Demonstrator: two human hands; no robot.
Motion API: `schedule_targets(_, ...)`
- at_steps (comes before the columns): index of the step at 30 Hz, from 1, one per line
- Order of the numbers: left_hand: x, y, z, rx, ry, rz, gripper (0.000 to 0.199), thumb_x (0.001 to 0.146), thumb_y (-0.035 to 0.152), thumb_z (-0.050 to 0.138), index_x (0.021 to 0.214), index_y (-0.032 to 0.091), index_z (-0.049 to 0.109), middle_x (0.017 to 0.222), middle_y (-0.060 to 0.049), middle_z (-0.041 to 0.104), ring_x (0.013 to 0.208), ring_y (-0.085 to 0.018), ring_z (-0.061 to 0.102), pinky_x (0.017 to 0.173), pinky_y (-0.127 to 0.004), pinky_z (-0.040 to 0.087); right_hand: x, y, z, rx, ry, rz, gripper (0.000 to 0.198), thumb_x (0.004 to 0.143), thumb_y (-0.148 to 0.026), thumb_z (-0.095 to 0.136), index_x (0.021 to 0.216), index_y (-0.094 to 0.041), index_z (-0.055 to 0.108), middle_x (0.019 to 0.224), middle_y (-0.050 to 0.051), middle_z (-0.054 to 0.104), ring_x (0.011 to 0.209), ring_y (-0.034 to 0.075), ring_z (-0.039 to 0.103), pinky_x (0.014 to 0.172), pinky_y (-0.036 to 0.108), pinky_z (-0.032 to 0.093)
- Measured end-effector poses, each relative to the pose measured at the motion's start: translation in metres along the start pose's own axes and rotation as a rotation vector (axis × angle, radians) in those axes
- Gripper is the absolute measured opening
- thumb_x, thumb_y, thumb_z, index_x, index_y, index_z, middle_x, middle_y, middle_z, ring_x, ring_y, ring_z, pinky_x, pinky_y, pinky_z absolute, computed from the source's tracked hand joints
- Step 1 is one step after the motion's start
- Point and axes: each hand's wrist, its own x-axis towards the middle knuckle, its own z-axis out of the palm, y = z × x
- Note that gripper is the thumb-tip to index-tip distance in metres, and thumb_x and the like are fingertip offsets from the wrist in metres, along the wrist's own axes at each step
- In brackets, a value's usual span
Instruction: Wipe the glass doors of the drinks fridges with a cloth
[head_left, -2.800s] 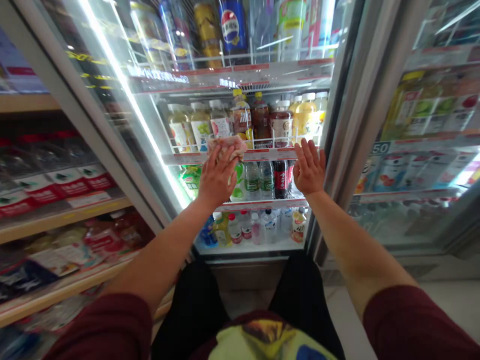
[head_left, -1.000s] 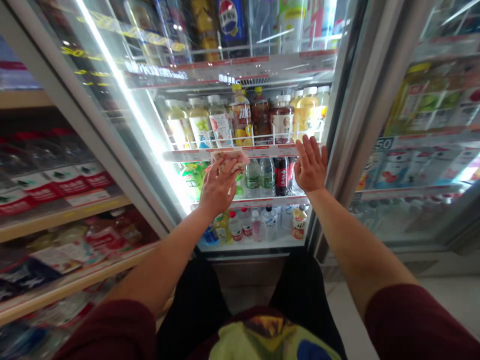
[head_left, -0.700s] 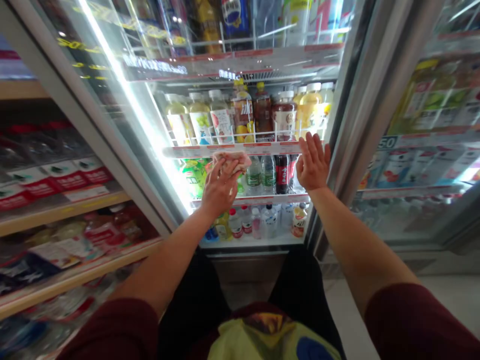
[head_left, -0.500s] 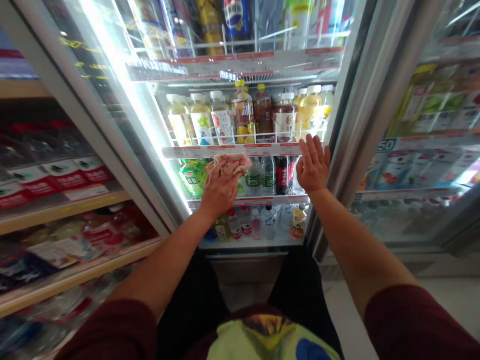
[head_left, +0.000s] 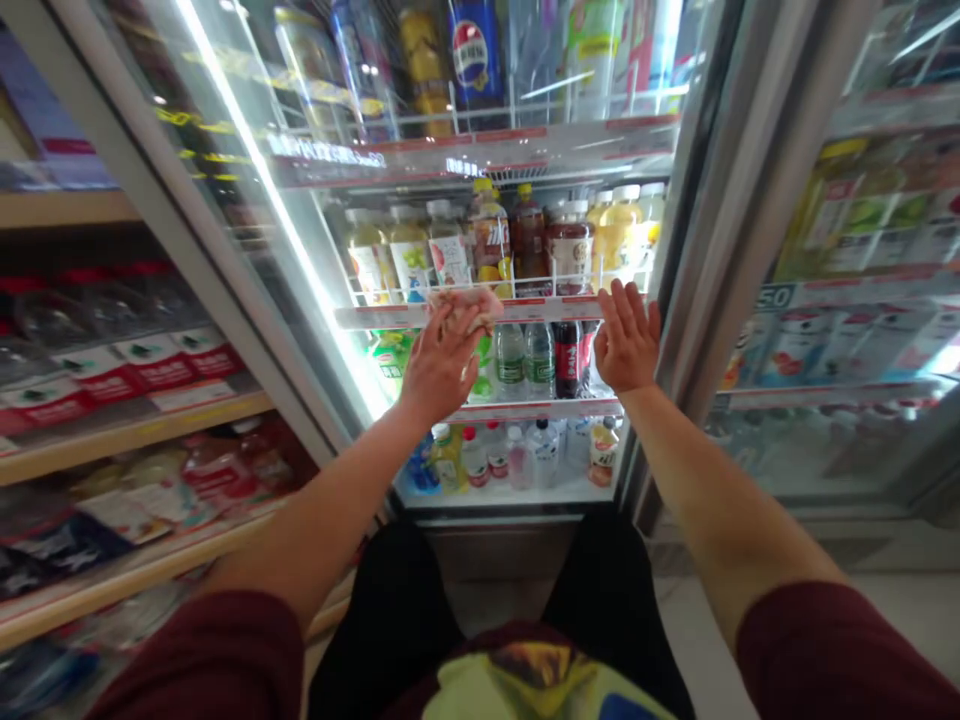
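Note:
A pink patterned cloth lies under the fingers of my left hand, pressed to the glass door of a drinks cooler. My left palm and part of the cloth are turned away from view. To the right, my right hand rests on the glass near the door's right frame, its fingers stretched out and holding nothing. Behind the glass, level with both hands, stand bottles with green labels and a dark cola bottle with a red label.
A shelf above holds juice and tea bottles; a blue Pepsi bottle stands on the top one. Small bottles line the bottom. Wooden shelves with packaged goods stand on the left. Another glass cooler is on the right.
The view has shifted slightly, so the shelves sit lower in the picture. My left hand and the cloth are a little higher on the glass; my right hand stays at nearly the same place.

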Motion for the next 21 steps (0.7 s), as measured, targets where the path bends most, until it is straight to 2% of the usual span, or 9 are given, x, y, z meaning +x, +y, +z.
schedule_targets(3,0.006,-0.011,-0.003,-0.003,0.046,-0.033,0.040,0.097,0.024,0.055,0.136,0.025,0.061,0.154,-0.004,0.053,0.149,-0.033,0.039,0.121,-0.056,0.042,0.000,0.001,0.001,-0.008,-0.017,0.000,0.062,0.102,-0.023,0.033,0.163,-0.029,0.029,0.165,0.005,0.040,0.157,0.028,0.029,0.129,0.060,0.023)
schedule_targets(7,0.016,-0.024,-0.007,0.018,0.149,-0.101,0.047,0.095,0.023,0.056,0.142,0.020,0.056,0.158,-0.010,0.047,0.152,-0.034,0.034,0.124,-0.059,0.036,-0.001,0.001,0.001,-0.007,-0.018,0.004,0.063,0.102,-0.023,0.034,0.164,-0.029,0.026,0.166,0.005,0.039,0.158,0.029,0.029,0.129,0.060,0.022)
schedule_targets(14,-0.005,-0.010,-0.005,0.028,0.037,-0.054,0.043,0.096,0.024,0.056,0.139,0.024,0.060,0.152,-0.008,0.055,0.149,-0.034,0.039,0.119,-0.057,0.045,-0.001,0.000,0.001,-0.013,0.022,-0.009,0.060,0.102,-0.023,0.033,0.162,-0.028,0.032,0.162,0.006,0.045,0.155,0.028,0.034,0.128,0.060,0.026)
schedule_targets(18,0.004,-0.021,-0.009,0.015,0.086,-0.104,0.042,0.096,0.025,0.055,0.138,0.022,0.060,0.153,-0.009,0.053,0.149,-0.034,0.038,0.122,-0.058,0.040,-0.001,0.001,0.002,-0.008,0.036,-0.016,0.062,0.102,-0.023,0.034,0.163,-0.029,0.030,0.162,0.006,0.044,0.156,0.029,0.033,0.127,0.060,0.027)
schedule_targets(21,0.002,-0.020,-0.009,0.025,0.104,-0.120,0.042,0.096,0.024,0.056,0.138,0.019,0.059,0.154,-0.010,0.051,0.150,-0.035,0.037,0.122,-0.059,0.040,-0.002,0.001,0.002,0.003,0.018,-0.007,0.064,0.101,-0.023,0.034,0.164,-0.030,0.026,0.164,0.006,0.042,0.156,0.029,0.032,0.128,0.060,0.025)
